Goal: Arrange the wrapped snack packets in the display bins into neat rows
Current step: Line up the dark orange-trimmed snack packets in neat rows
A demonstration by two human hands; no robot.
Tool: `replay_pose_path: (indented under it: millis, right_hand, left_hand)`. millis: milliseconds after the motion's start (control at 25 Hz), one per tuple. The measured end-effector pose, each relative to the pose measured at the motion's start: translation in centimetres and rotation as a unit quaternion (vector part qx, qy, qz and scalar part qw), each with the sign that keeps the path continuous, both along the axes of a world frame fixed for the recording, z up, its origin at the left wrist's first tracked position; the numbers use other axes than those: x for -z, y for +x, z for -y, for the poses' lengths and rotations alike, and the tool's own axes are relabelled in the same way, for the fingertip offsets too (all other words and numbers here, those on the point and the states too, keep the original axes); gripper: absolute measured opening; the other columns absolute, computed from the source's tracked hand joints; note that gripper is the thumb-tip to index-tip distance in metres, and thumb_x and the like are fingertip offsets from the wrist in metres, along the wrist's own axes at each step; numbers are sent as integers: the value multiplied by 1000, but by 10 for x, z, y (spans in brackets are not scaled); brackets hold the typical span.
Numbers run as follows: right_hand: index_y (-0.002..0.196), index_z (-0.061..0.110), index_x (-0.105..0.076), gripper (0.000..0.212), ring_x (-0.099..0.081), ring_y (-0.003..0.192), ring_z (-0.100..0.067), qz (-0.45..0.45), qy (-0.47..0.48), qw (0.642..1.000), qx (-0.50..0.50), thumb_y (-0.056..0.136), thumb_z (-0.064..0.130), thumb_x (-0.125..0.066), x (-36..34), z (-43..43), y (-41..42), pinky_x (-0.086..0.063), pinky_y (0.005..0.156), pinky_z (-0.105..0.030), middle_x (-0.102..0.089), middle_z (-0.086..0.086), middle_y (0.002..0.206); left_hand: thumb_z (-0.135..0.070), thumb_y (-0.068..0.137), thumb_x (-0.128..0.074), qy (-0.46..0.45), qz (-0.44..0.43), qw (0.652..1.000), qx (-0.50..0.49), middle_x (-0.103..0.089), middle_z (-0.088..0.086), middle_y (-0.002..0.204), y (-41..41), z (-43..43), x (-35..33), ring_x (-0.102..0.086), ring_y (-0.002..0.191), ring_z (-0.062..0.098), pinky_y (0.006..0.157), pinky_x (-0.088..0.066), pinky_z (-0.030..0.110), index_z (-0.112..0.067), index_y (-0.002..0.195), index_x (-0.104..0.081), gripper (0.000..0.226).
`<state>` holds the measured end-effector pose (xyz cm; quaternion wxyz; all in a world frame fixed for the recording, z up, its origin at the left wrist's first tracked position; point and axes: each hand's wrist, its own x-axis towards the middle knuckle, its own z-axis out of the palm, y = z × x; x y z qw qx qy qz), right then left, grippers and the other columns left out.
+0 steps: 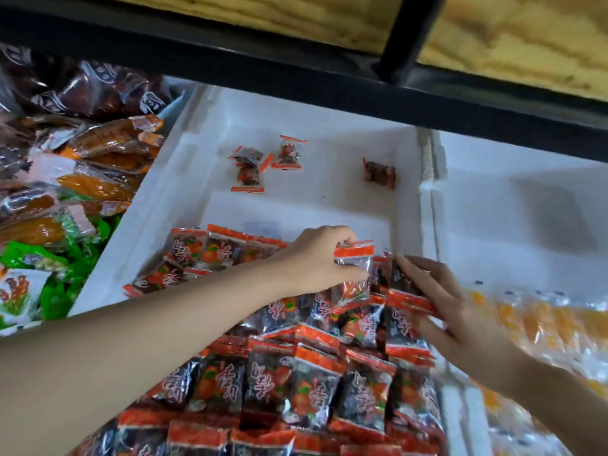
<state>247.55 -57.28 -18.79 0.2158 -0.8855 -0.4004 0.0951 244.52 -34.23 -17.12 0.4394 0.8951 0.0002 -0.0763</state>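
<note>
Left hand (320, 258) pinching one upright snack packet (353, 274) over packet rows (296, 373) filling near half of white bin (329, 209); right hand (457, 317), just right, pinching end packet (406, 296) between fingers and thumb.

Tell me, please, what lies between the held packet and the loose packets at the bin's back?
Only bare white bin floor, in the head view.
</note>
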Motion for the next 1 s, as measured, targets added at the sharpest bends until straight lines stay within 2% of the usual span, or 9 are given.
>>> replay_pose_path:
  millis: [120,200,320,400,480,600,720,880,1000]
  right_hand:
    - [143,50,4,72,-15,133,9,2,-45,998,-35,82,45,-34,18,10,-6,-15,111,-12,-13,26,142]
    - [140,53,13,77,-5,137,7,24,-76,996,-44,79,56,-35,25,14,-9,-14,114,-20,-5,25,145]
    - [141,50,10,84,1,135,15,-9,-60,998,-22,75,79,-34,22,14,-14,-7,108,-8,5,35,144]
    - [142,48,-3,75,-9,131,21,-46,4,999,12,80,75,-36,16,12,-18,-10,102,2,-4,39,142]
    - [137,48,-19,61,-27,120,25,-46,70,994,68,86,51,-53,15,9,-19,-19,96,5,-26,35,134]
    - [136,35,-34,71,-43,106,21,-55,112,980,153,80,14,-72,6,1,-14,-33,94,0,-48,18,125]
    - [136,38,-35,69,-49,106,4,-116,46,978,165,79,31,-72,-6,-8,-12,-40,94,-18,-49,25,114]
    - [127,36,-50,52,-53,104,-5,-123,-22,975,182,79,48,-66,-6,-21,-8,-38,84,-19,-51,26,100]
    - [104,29,-62,31,-54,88,-4,-108,-58,972,203,79,47,-67,-4,-30,-1,-40,71,-18,-58,18,95]
  left_hand:
    - [-32,85,-70,48,-32,997,58,-64,-1,107,-2,15,3,-58,92,16,58,-33,17,-18,112,-60,32]
    - [-33,86,-68,72,-58,993,79,-59,2,124,-4,22,5,-57,106,18,70,-31,19,-18,125,-53,45]
    - [-33,87,-67,84,-60,992,75,-50,2,139,-5,24,5,-51,121,17,82,-30,16,-17,134,-49,53]
    - [-33,87,-67,92,-62,991,77,-47,0,142,-7,24,4,-49,123,16,83,-29,14,-17,137,-47,56]
    - [-34,87,-67,90,-68,990,82,-52,3,137,-9,24,4,-56,111,19,71,-33,16,-19,136,-47,55]
    - [-34,88,-65,72,-62,993,71,-49,-1,141,-14,23,0,-58,101,12,70,-34,13,-21,135,-47,52]
    - [-35,88,-65,59,-42,996,44,-48,-7,140,-19,16,-4,-53,84,-8,67,-32,6,-22,133,-49,49]
    - [-34,88,-65,64,-31,997,28,-48,-8,140,-26,9,1,-46,120,6,88,-29,15,-22,131,-51,47]
    - [-33,88,-65,50,-31,998,20,-51,-7,135,-28,8,6,-49,119,10,86,-32,16,-21,128,-53,43]
